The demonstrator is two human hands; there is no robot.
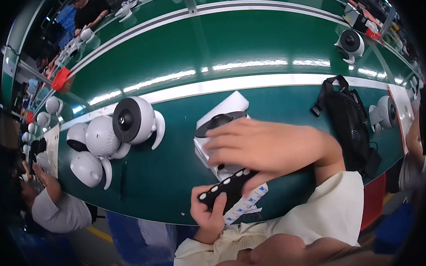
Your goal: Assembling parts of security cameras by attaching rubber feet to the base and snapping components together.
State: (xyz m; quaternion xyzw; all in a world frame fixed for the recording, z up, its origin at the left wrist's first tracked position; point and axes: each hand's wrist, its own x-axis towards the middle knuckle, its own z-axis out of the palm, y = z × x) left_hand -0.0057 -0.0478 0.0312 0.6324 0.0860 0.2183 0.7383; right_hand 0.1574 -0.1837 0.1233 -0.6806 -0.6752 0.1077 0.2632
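Note:
My left hand (210, 213) grips a black sheet (232, 193) with a row of white round dots along its edge, thumb on top. A white backing strip with blue print (247, 204) lies along the sheet's near side. My right hand (270, 147) reaches across from the right, fingers stretched leftward and slightly blurred. Its thumb comes down over the sheet's right end; whether it pinches anything is hidden. Beneath the right fingers sits a white device with a black face (220, 121), partly covered. Behind that device a white block-like part (234, 102) sticks out.
Several white round camera-like devices (101, 136) cluster at left, a thin dark stick (123, 182) near them. At right lie a black bag (348, 122) and another white device (384, 112). One more device (351, 44) stands beyond the white ledge (268, 81). Other people work left and right.

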